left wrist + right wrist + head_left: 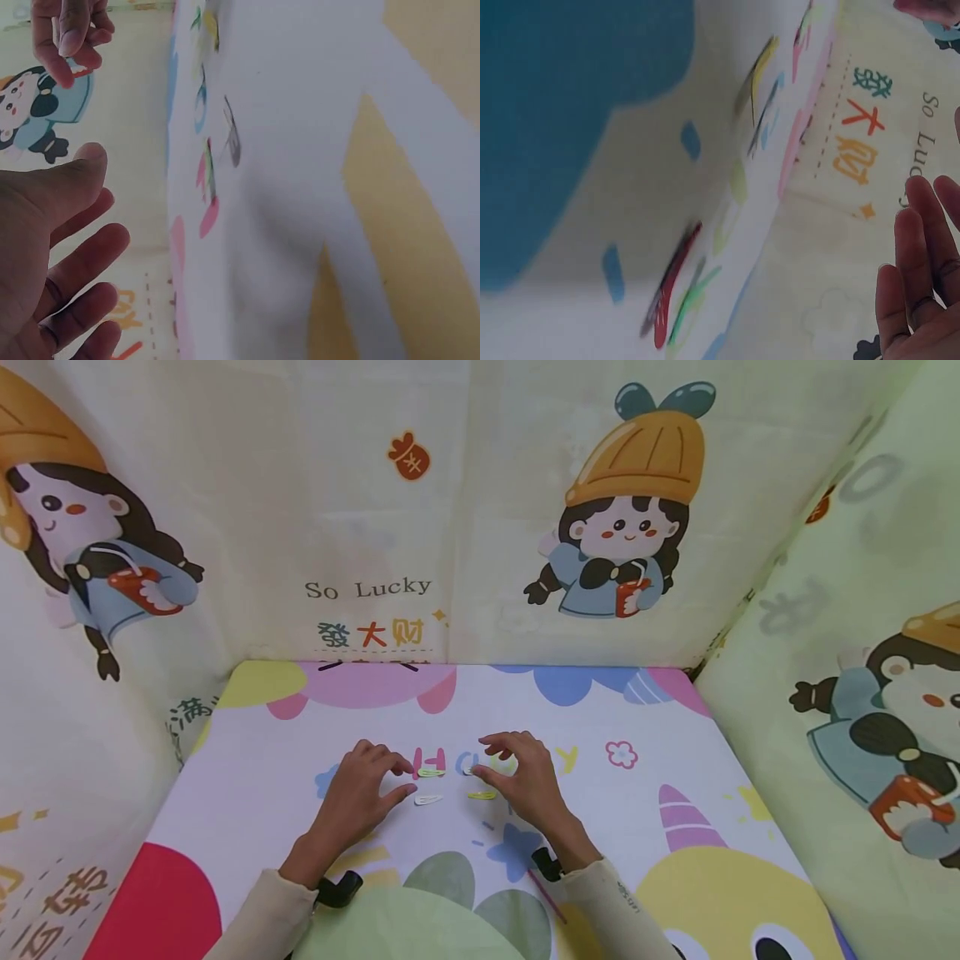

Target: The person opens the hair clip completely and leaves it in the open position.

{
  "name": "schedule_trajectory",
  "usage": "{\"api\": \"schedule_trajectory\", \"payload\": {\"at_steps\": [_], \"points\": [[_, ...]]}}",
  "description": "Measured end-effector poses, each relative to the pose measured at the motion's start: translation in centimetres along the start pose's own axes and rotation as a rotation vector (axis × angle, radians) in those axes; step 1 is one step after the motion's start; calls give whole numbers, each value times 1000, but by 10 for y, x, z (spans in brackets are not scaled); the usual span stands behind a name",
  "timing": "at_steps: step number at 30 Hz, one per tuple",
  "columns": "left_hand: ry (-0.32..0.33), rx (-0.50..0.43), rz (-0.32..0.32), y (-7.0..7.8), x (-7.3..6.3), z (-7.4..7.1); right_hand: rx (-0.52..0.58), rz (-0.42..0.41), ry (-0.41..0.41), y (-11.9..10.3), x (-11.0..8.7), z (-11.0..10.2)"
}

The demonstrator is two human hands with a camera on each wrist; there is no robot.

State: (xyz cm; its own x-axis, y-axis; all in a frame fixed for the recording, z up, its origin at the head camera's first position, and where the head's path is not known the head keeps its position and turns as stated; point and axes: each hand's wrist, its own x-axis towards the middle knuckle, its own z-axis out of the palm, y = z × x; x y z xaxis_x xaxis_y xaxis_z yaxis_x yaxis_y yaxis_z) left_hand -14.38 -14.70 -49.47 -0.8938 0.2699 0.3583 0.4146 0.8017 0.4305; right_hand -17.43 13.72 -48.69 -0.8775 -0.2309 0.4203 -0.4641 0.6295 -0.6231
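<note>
Clips, six, on the table (525, 714), set out in two loose rows. Far row, left to right: green clip (431, 772), pale clip (762, 122), second green clip (688, 301). Near row, likewise: white clip (428, 800), yellow clip (482, 795), red clip (673, 279). Left hand (363, 781): nothing held; fingers loosely bent, thumb apart; poised beside the left pair. Right hand (525, 777): nothing held; thumb and fingers spread, above the right side. Laying-out judged mostly done; any straightening left cannot be told.
</note>
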Motion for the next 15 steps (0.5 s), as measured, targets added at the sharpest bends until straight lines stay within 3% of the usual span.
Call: {"api": "schedule_trajectory", "payload": {"at_steps": [7,15], "points": [[2,11,-7,0,-5,15,20,43,-72,-7,-5,15],[0,35,-7,1,-6,26,-2,20,-138,-10,-6,30]]}}
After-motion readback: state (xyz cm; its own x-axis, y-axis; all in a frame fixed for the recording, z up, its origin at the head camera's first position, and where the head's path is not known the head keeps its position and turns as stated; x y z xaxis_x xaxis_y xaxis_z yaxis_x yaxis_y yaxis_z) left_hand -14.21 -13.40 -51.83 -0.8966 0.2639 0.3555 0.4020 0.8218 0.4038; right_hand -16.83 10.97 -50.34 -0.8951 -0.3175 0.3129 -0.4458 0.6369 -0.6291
